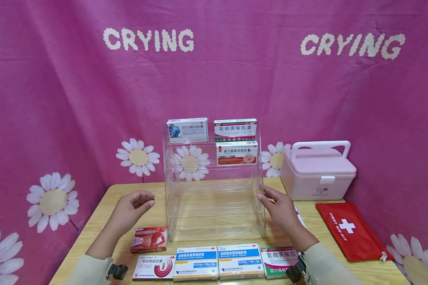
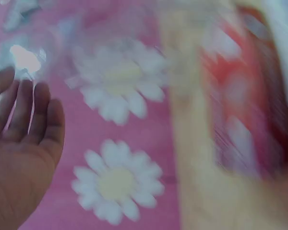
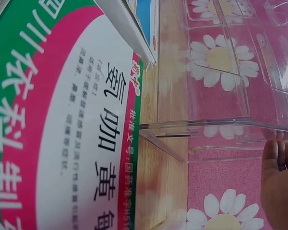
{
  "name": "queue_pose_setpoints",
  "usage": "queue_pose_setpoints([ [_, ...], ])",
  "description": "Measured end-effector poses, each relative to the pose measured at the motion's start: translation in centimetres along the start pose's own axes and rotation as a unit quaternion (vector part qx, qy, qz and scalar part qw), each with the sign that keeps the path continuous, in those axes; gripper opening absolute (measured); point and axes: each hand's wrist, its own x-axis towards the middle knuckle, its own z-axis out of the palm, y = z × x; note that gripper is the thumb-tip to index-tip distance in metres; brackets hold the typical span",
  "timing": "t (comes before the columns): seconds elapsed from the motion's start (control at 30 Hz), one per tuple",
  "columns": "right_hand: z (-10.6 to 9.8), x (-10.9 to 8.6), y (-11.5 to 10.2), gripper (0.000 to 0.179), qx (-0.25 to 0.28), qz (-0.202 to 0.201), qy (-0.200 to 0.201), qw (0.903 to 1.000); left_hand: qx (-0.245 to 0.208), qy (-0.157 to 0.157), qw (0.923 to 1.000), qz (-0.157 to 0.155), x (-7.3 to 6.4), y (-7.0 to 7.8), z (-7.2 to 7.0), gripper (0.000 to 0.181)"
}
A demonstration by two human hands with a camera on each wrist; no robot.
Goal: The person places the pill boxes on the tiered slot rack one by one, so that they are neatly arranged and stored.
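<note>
A clear acrylic tiered rack (image 1: 214,206) stands upright on the table. Its top tier holds a white-blue medicine box (image 1: 188,130) and a green-and-pink medicine box (image 1: 235,130); a white-and-orange medicine box (image 1: 237,153) sits one tier lower on the right. My left hand (image 1: 133,206) hovers left of the rack, apart from it, fingers loosely bent around nothing. At the rack's right side wall, my right hand (image 1: 279,206) has its fingertips against the panel. The left wrist view is blurred; there the left palm (image 2: 24,158) holds nothing.
In front lie a red box (image 1: 149,239), a white-and-pink box (image 1: 153,267), two blue-and-white boxes (image 1: 195,264) and a green-edged box (image 1: 278,261), partly covered by the right wrist. A pink medicine case (image 1: 319,174) and red first aid pouch (image 1: 353,231) are at right.
</note>
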Motion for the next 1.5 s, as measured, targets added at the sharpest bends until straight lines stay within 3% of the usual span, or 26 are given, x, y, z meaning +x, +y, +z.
queue_pose_setpoints([
  [0.2, -0.2, 0.1, 0.1, 0.055, 0.002, 0.007, -0.001, 1.0000, -0.047, -0.064, 0.9968, 0.000, -1.9, -5.0, -1.3, 0.039],
  [0.4, -0.2, 0.2, 0.0, 0.054, 0.005, -0.003, 0.004, 1.0000, 0.001, -0.103, 0.9947, -0.005, -3.0, -8.4, -1.5, 0.047],
  [0.53, -0.2, 0.2, 0.0, 0.054, 0.005, -0.006, 0.004, 1.0000, 0.011, -0.137, 0.9899, -0.034, -3.6, -9.7, -1.5, 0.057],
  [0.67, -0.2, 0.2, -0.2, 0.052, 0.004, -0.005, 0.003, 1.0000, 0.010, -0.178, 0.9830, -0.043, -3.9, -10.3, -1.5, 0.070],
  [0.73, -0.2, 0.3, -0.2, 0.052, 0.003, -0.005, 0.003, 1.0000, 0.019, -0.192, 0.9808, -0.027, -3.8, -10.5, -1.5, 0.074],
  [1.0, -0.1, 0.2, -0.1, 0.052, 0.008, -0.004, 0.000, 1.0000, 0.039, -0.199, 0.9775, -0.058, -3.9, -10.9, -1.2, 0.079],
  [1.27, 0.0, 0.1, -0.1, 0.052, 0.011, 0.002, -0.004, 0.9999, 0.057, -0.182, 0.9795, -0.064, -4.1, -10.9, -1.1, 0.081],
  [1.5, 0.0, 0.0, -0.1, 0.053, 0.007, 0.000, -0.004, 1.0000, 0.048, -0.141, 0.9848, -0.089, -4.4, -10.5, -0.8, 0.073],
])
